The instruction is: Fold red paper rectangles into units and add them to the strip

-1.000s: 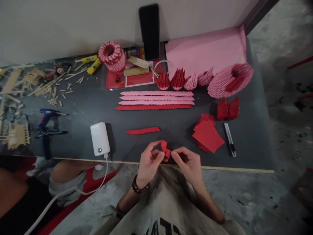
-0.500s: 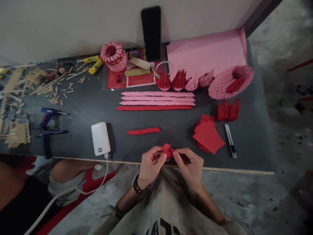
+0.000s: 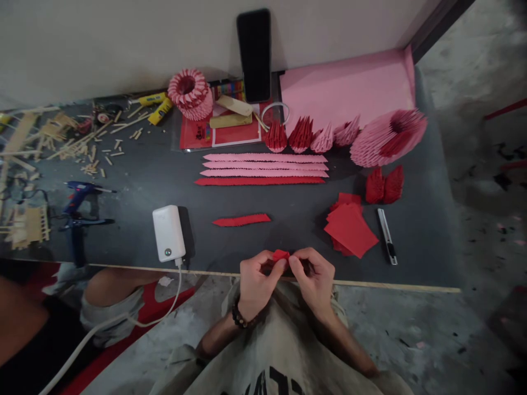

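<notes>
My left hand (image 3: 257,282) and my right hand (image 3: 313,277) meet at the table's front edge, both pinched on one small folded red paper piece (image 3: 280,255). Most of that piece is hidden by my fingertips. A short red strip of joined paper units (image 3: 241,220) lies just beyond my hands. To the right is a stack of red paper squares (image 3: 349,227) with a utility knife (image 3: 387,236) beside it.
A white power bank (image 3: 168,233) with a cable sits left of my hands. Farther back lie long pink and red strips (image 3: 263,169), clusters of folded units (image 3: 302,134), a pink paper ring (image 3: 389,137), pink sheets (image 3: 346,85), a phone (image 3: 254,52). A glue gun (image 3: 80,211) and wood sticks lie left.
Both hands have drawn a little nearer to me and closed tighter over the red piece, which now shows less between my fingertips.
</notes>
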The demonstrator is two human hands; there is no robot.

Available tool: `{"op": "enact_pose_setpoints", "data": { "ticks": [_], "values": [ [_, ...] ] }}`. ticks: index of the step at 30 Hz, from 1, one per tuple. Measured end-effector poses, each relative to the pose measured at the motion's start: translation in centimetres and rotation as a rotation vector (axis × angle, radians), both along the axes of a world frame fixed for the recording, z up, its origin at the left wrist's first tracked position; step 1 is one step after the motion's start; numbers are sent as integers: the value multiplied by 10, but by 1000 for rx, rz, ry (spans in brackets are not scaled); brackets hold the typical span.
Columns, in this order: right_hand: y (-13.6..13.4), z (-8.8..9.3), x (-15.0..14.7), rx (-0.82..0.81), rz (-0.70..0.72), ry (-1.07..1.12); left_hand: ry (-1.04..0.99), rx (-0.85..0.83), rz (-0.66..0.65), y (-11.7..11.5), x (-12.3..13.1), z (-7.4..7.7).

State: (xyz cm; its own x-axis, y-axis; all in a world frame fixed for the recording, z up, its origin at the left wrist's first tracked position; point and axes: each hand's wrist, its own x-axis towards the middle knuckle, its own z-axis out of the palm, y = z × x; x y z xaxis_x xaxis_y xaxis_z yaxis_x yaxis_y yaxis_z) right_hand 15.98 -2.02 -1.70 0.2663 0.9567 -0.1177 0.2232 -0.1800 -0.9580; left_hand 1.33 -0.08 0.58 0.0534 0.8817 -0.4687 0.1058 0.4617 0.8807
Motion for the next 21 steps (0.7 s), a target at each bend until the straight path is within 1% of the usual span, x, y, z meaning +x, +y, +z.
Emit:
{"op": "enact_pose_setpoints", "data": {
  "ticks": [3,5,9,12,13,15,18,21],
  "values": [
    [4,2,2,-24,34,65,18,10,-61,1,0,4],
    [6,3,2,-65,48,107,9,5,-75,1,-1,4],
    [7,4,0,-157,24,240,-9,-19,-70,1,-5,1],
    [5,5,2,-158,44,297,-58,-44,-28,4,-8,0],
    [4,6,3,-139,64,273,-87,-60,-13,5,-8,0],
    [2,8,6,-67,94,144,-152,-98,-1,6,-8,-1],
    [0,10,6,46,68,-47,-231,-132,-3,4,-8,-5],
    [0,7,2,94,29,-82,-241,-156,13,1,-8,-9]
  ]
}}
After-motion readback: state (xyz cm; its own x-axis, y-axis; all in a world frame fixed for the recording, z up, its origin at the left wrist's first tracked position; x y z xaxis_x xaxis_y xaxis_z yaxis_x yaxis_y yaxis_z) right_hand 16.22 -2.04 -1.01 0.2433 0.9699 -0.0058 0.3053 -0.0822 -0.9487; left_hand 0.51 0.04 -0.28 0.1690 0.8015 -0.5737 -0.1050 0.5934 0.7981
